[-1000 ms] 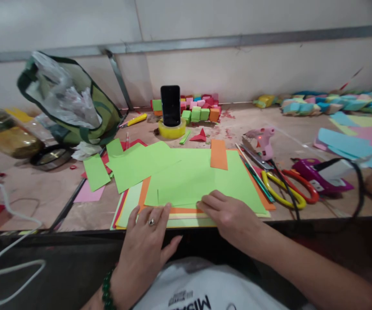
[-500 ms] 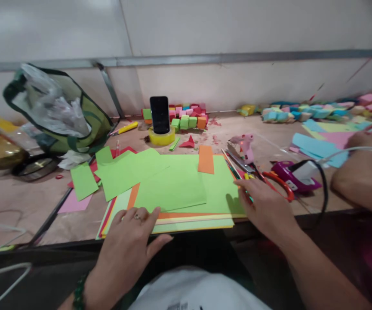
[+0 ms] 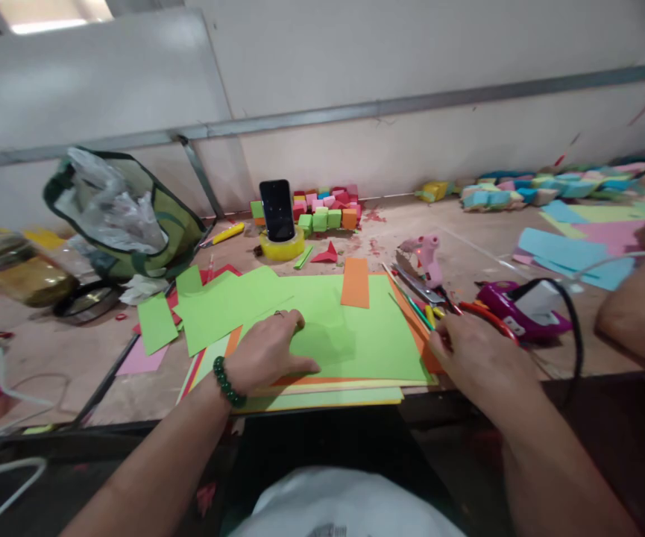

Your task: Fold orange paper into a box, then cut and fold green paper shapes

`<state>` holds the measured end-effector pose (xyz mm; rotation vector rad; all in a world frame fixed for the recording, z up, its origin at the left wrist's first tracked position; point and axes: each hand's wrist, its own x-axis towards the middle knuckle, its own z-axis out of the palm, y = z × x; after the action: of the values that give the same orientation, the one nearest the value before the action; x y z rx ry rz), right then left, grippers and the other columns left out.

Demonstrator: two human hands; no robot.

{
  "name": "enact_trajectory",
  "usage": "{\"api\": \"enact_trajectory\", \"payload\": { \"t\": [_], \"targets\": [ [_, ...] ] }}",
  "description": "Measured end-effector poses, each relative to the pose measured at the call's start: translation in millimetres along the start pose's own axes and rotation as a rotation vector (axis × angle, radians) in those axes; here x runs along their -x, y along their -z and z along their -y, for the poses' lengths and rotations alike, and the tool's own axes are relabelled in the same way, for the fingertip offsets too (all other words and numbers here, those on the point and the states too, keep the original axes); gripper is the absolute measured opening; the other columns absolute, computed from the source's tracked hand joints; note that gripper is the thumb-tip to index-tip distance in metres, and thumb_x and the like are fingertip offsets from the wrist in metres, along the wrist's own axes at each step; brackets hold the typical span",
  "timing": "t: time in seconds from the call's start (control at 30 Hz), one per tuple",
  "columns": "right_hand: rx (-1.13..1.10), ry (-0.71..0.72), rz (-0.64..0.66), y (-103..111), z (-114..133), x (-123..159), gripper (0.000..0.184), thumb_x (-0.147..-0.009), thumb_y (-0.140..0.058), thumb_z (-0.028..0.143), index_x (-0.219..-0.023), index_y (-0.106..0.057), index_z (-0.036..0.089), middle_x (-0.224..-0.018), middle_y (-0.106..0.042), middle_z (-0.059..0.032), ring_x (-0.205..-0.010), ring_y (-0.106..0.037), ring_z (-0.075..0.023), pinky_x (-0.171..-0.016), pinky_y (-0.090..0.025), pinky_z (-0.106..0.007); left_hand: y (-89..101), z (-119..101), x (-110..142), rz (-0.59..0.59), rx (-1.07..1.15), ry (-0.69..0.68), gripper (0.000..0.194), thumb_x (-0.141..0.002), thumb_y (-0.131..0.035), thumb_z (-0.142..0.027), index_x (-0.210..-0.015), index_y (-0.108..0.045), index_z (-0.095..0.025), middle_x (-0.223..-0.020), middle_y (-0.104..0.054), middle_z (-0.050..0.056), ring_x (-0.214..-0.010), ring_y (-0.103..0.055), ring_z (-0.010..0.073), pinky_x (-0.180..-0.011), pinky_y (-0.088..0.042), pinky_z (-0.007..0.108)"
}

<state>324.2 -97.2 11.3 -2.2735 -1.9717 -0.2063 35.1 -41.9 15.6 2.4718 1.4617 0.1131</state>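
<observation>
My left hand, with a green bead bracelet, lies palm down on a large green paper sheet, thumb held apart. Under that sheet are more coloured sheets, their orange, yellow and pale green edges showing. At the right end of the stack, my right hand has loosely bent fingers beside the pencils and the scissors with red-orange handles. Nothing shows between its thumb and fingers, though its fingertips are partly hidden. An orange paper strip rests on the green sheet.
A phone leans on a yellow tape roll before several paper cubes. A pink glue gun and a purple power strip with cables lie right. Another person's arm is farther right. A green bag stands left.
My left hand has moved forward and right from the stack's front edge onto the green sheet. My right hand has shifted slightly right. The green sheet has turned a little, baring orange paper at its right.
</observation>
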Motion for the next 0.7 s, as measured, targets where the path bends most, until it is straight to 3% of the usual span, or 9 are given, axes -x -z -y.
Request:
{"api": "enact_trajectory", "payload": {
  "t": [0.1,0.2,0.27,0.37,0.5,0.6,0.7],
  "targets": [
    [-0.291,0.071,-0.198,-7,-16,13,0.014,-0.083,-0.048,0.031,-0.075,-0.054,0.021,-0.072,-0.065,-0.0069,-0.062,-0.064,-0.0211,-0.048,-0.041,-0.028,-0.1,3,-2,0.009,0.058,-0.021,0.052,-0.065,-0.07,-0.058,-0.093,-0.056,-0.016,-0.088,-0.059,0.006,-0.08,-0.057,0.0227,-0.068,-0.044,0.031],
    [-0.548,0.133,-0.165,-10,-20,24,0.013,-0.086,-0.049,0.033,-0.084,-0.054,0.022,-0.07,-0.065,-0.0026,-0.054,-0.062,-0.0167,-0.048,-0.046,-0.026,-0.2,4,-4,0.027,0.075,-0.064,0.047,-0.066,-0.07,-0.056,-0.086,-0.056,-0.016,-0.087,-0.057,0.005,-0.078,-0.054,0.0215,-0.068,-0.043,0.031],
    [-0.639,0.193,-0.14,-11,-17,28,0.013,-0.087,-0.05,0.031,-0.093,-0.056,0.021,-0.08,-0.068,-0.0044,-0.065,-0.066,-0.0177,-0.057,-0.051,-0.027,1.0,5,-5,0.059,0.123,-0.087,0.035,-0.075,-0.064,-0.05,-0.083,-0.056,-0.017,-0.085,-0.057,0.004,-0.078,-0.054,0.0198,-0.07,-0.043,0.031],
    [-0.659,0.274,-0.13,-17,-12,32,0.019,-0.089,-0.048,0.027,-0.102,-0.059,0.019,-0.096,-0.07,-0.0084,-0.084,-0.068,-0.0209,-0.071,-0.054,-0.032,4.8,5,-4,0.102,0.238,-0.117,0.027,-0.085,-0.053,-0.042,-0.074,-0.055,-0.017,-0.08,-0.056,0.002,-0.076,-0.054,0.0172,-0.073,-0.043,0.029],
    [-0.622,0.33,-0.085,-24,-6,38,0.019,-0.092,-0.044,0.024,-0.099,-0.061,0.02,-0.096,-0.069,-0.0075,-0.088,-0.066,-0.0206,-0.076,-0.053,-0.033,8.7,4,-3,0.133,0.295,-0.131,0.028,-0.086,-0.051,-0.04,-0.072,-0.055,-0.016,-0.077,-0.056,0.001,-0.075,-0.053,0.016,-0.074,-0.043,0.029],
    [-0.638,0.372,-0.046,-23,-1,44,0.017,-0.093,-0.044,0.024,-0.098,-0.059,0.02,-0.092,-0.067,-0.0061,-0.086,-0.065,-0.0191,-0.075,-0.052,-0.031,8.1,3,-2,0.138,0.265,-0.117,0.027,-0.085,-0.053,-0.04,-0.079,-0.06,-0.015,-0.081,-0.059,0.003,-0.077,-0.056,0.0174,-0.077,-0.044,0.03],
    [-0.646,0.394,-0.002,-20,2,50,0.017,-0.094,-0.042,0.024,-0.098,-0.059,0.021,-0.089,-0.065,-0.0055,-0.082,-0.063,-0.0184,-0.072,-0.051,-0.031,5.1,2,-1,0.078,0.212,-0.118,0.037,-0.084,-0.057,-0.039,-0.11,-0.059,-0.014,-0.101,-0.062,0.009,-0.092,-0.057,0.0222,-0.084,-0.046,0.035]
  ]
}}
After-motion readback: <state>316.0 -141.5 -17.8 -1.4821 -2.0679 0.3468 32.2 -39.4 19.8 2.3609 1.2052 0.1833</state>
